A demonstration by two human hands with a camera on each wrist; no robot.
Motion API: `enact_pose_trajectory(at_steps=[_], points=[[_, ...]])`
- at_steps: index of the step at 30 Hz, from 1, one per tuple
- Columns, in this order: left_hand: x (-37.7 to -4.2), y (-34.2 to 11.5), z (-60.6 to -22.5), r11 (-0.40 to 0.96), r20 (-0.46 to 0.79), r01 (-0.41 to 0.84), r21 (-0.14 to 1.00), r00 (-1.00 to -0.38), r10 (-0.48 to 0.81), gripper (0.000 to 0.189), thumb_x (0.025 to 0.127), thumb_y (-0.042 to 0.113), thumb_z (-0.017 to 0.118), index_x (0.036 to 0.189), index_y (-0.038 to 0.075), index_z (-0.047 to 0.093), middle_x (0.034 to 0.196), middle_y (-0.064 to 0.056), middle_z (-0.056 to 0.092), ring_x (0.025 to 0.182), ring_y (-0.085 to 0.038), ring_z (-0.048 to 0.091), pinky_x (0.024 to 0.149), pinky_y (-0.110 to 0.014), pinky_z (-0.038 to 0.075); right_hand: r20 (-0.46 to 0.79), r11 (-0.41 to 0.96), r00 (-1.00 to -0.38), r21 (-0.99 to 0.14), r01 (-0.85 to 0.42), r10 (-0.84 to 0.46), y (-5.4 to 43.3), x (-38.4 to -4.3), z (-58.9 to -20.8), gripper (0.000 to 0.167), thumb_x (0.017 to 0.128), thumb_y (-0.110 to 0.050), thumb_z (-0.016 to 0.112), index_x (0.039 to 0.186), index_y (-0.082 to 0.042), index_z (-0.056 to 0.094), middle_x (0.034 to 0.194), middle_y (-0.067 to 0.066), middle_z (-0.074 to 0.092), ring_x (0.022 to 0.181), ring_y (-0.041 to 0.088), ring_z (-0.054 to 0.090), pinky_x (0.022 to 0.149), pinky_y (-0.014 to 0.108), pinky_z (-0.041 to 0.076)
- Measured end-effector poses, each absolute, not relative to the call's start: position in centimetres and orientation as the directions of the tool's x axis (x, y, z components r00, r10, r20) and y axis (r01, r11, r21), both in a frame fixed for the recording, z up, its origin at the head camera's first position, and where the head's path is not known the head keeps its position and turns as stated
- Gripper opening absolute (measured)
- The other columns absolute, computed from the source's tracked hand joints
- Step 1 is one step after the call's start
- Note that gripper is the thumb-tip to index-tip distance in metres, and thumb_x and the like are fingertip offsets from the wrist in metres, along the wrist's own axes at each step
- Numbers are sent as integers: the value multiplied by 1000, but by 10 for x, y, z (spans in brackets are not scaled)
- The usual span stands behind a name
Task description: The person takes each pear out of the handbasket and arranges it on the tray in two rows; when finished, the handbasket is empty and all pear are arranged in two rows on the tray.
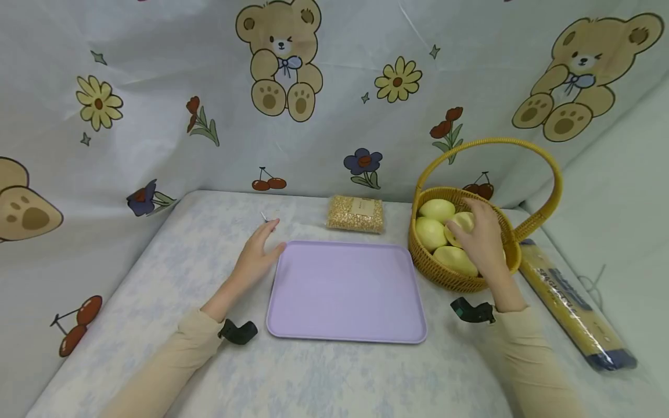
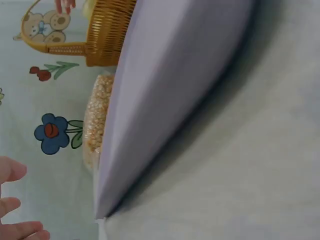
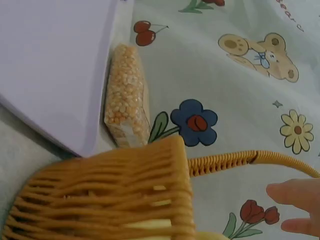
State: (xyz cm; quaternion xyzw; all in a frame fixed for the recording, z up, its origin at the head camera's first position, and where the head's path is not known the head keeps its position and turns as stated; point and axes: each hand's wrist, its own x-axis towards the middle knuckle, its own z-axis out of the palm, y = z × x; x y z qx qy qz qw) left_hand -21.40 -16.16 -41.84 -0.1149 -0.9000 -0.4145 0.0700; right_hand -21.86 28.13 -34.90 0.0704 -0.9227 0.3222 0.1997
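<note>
Across the back it's a white printed sheet [image 1: 350, 35], bears and flowers all over it! Below spreads the pale mottled bench [image 1: 340, 377]. Over on the right stands the woven basket [image 1: 444, 277], handle arching high. Centre stage, the lilac tray [image 1: 345, 290] lies flat, and the spaghetti pack [image 1: 575, 307] lies slanting just beside the basket. Now the hands, well apart: the right hand [image 1: 481, 235] hovers over the basket's mouth, thumb and fingers parted; the left hand [image 1: 254, 255] hangs near the tray's far left corner, fingers spread. Beyond the tray, a bag of kernels [image 1: 355, 214]. Smallest, pale yellow rounds [image 1: 431, 233] nestle inside the basket, beneath the right hand!
</note>
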Motion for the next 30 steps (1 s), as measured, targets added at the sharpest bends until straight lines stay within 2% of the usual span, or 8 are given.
enact_pose_trajectory(at_steps=[4,7,16,19,24,30], points=[[-208,-170,-438,565,202,266,781,-964,175,60,95,24,57,149,12,32,154,-15,32,143,-35,28,117,-57,24,375,755,-927,-611,-238,11,291,-221,-349,66,91,-21,65,144,3,34,144,31,37,131,52,32,106,67,28],[-206,-174,-448,531,198,261,807,-965,173,58,95,21,58,148,10,35,152,-14,35,140,-34,34,117,-55,27,344,743,-939,-630,-226,6,297,-223,-351,70,91,-24,65,146,2,31,145,31,35,131,52,31,104,68,30],[-221,-173,-465,460,196,303,835,-944,267,55,96,19,56,146,5,36,149,-16,40,138,-33,37,117,-51,30,287,733,-958,-655,-181,19,315,-229,-362,73,90,-26,65,144,7,29,146,34,31,133,54,28,104,69,28],[-222,-168,-464,444,177,282,850,-948,263,53,96,13,56,144,1,37,147,-19,41,138,-34,37,118,-50,28,235,743,-972,-653,-146,15,320,-229,-363,77,90,-30,64,145,8,26,146,36,27,131,55,27,101,69,29],[-211,-161,-446,402,147,246,882,-954,262,50,95,6,54,141,-5,38,145,-24,42,137,-37,37,118,-50,27,188,750,-982,-651,-116,12,325,-229,-367,81,88,-29,67,145,10,24,143,39,28,127,56,30,97,67,33],[-203,-163,-435,413,146,242,878,-957,250,48,95,4,53,139,-8,40,143,-26,44,136,-38,39,117,-51,29,112,738,-994,-668,-91,-21,327,-236,-375,88,88,-34,67,150,3,16,148,35,24,125,53,34,93,64,38]])
